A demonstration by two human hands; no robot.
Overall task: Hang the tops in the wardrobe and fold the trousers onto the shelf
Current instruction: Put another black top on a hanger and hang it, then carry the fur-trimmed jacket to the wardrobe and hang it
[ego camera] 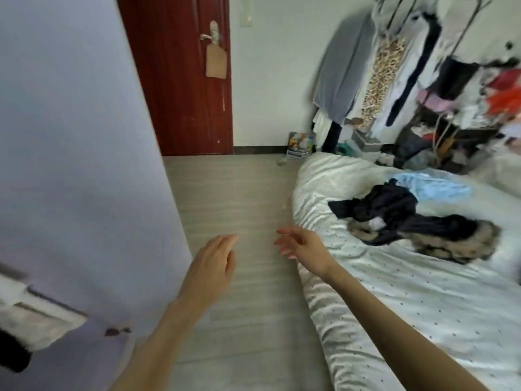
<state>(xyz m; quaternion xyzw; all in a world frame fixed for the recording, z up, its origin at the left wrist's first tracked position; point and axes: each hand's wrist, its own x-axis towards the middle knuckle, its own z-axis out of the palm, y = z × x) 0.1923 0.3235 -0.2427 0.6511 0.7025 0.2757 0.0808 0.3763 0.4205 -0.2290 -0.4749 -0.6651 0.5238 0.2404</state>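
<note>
Our left hand (pixel 210 263) and right hand (pixel 303 246) hover spread and empty above striped grey floor (pixel 239 198); a crumpled dark fur-trimmed garment (pixel 408 221) and pale blue top (pixel 434 186) lie on the dotted white quilt (pixel 423 306).

Clothes (pixel 406 221) on bed (pixel 423 306) (rightward).

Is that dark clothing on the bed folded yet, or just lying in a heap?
In a heap. The dark clothing lies crumpled and spread unevenly on the white bedding, with no neat edges or layers.
</note>
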